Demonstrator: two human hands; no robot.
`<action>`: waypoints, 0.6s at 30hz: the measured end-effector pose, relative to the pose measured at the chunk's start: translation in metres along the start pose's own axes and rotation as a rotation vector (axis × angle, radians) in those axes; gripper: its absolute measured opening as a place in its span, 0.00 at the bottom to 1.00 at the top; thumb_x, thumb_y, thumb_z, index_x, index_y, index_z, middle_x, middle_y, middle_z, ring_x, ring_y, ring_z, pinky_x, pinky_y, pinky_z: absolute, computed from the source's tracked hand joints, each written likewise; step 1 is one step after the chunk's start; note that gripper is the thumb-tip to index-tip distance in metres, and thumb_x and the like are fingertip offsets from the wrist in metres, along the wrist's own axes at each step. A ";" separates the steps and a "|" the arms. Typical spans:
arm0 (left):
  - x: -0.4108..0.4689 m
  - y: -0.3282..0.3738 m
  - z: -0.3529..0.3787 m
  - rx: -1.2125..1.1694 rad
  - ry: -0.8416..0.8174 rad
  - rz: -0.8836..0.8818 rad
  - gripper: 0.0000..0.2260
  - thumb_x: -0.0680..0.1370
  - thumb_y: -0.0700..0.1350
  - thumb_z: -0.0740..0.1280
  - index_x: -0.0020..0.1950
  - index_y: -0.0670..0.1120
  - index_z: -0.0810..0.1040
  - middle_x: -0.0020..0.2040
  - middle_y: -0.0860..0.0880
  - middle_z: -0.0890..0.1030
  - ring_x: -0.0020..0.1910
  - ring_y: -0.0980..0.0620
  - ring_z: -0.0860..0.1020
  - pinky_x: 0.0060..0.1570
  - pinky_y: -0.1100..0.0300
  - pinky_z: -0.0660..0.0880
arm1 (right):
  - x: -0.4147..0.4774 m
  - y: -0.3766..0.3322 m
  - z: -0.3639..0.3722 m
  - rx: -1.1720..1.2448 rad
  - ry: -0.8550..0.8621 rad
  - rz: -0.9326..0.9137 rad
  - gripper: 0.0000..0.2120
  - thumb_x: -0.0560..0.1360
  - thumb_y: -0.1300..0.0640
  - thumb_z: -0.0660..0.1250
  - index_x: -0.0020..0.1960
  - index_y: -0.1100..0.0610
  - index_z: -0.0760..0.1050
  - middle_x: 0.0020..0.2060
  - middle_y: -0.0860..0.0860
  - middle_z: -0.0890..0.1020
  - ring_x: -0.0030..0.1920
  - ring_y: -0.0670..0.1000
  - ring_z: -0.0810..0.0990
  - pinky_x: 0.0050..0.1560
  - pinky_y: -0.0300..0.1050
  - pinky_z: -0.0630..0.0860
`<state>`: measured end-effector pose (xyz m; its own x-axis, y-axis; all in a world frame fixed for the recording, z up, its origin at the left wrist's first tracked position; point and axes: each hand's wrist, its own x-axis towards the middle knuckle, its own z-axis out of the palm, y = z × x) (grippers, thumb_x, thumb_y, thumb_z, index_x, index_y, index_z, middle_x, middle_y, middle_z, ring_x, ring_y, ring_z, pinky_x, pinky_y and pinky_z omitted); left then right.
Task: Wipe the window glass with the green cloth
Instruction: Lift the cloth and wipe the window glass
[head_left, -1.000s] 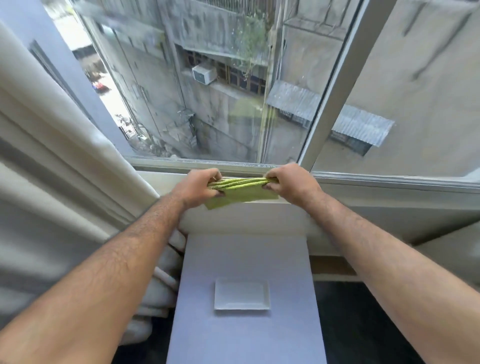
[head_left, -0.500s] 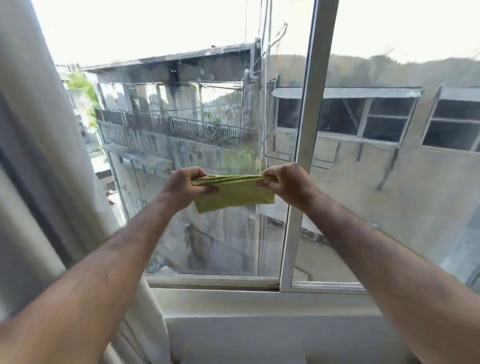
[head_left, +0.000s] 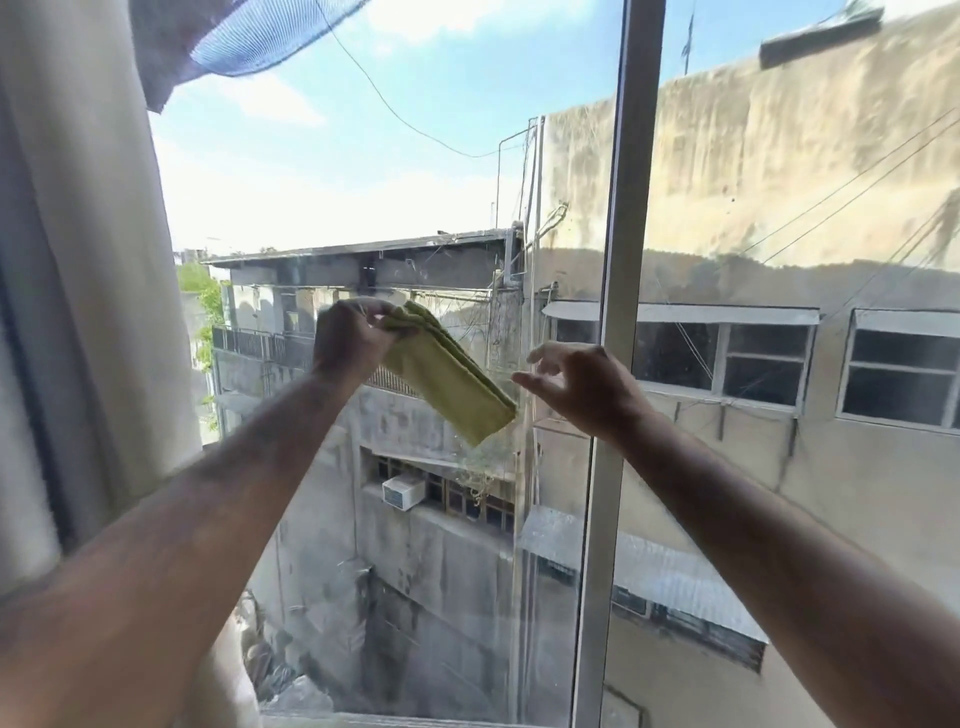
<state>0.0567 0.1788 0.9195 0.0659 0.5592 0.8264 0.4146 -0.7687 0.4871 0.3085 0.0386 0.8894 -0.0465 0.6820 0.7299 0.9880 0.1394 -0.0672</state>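
Observation:
A folded green cloth (head_left: 449, 379) hangs slanting down to the right in front of the window glass (head_left: 415, 182). My left hand (head_left: 353, 343) pinches its upper left corner and holds it up at mid-height of the left pane. My right hand (head_left: 582, 384) is just right of the cloth's lower end, fingers spread, holding nothing. Whether the cloth touches the glass I cannot tell.
A pale vertical frame bar (head_left: 618, 364) divides the left pane from the right pane (head_left: 779, 208). A light curtain (head_left: 78, 260) hangs along the left edge. The bottom frame rail (head_left: 395, 719) shows at the lower edge. Grey buildings lie outside.
The view tilted upward from the sill to the upper glass. My right hand let go of the cloth and opened; the cloth now dangles from my left hand alone.

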 end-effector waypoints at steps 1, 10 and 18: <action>0.013 0.000 0.000 0.063 -0.001 0.033 0.15 0.71 0.45 0.82 0.55 0.41 0.88 0.49 0.49 0.85 0.47 0.49 0.83 0.48 0.64 0.78 | 0.007 0.010 -0.003 -0.035 0.058 0.011 0.24 0.80 0.45 0.71 0.67 0.62 0.78 0.61 0.61 0.86 0.58 0.56 0.87 0.58 0.40 0.80; 0.075 -0.011 0.022 0.474 0.198 0.187 0.08 0.79 0.42 0.73 0.58 0.46 0.87 0.51 0.39 0.89 0.49 0.38 0.87 0.46 0.44 0.83 | 0.063 0.106 0.000 -0.377 0.377 0.140 0.48 0.81 0.42 0.67 0.84 0.68 0.46 0.84 0.66 0.49 0.86 0.61 0.50 0.86 0.57 0.58; 0.051 -0.070 0.084 0.219 0.297 0.276 0.24 0.84 0.40 0.67 0.78 0.36 0.64 0.71 0.34 0.76 0.70 0.39 0.77 0.70 0.45 0.77 | 0.076 0.111 0.042 -0.369 0.551 0.200 0.46 0.84 0.34 0.56 0.84 0.66 0.43 0.85 0.63 0.46 0.87 0.60 0.46 0.87 0.59 0.50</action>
<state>0.1074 0.2877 0.9034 -0.0494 0.2053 0.9775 0.6020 -0.7748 0.1931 0.4088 0.1360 0.9091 0.1275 0.1914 0.9732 0.9599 -0.2710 -0.0724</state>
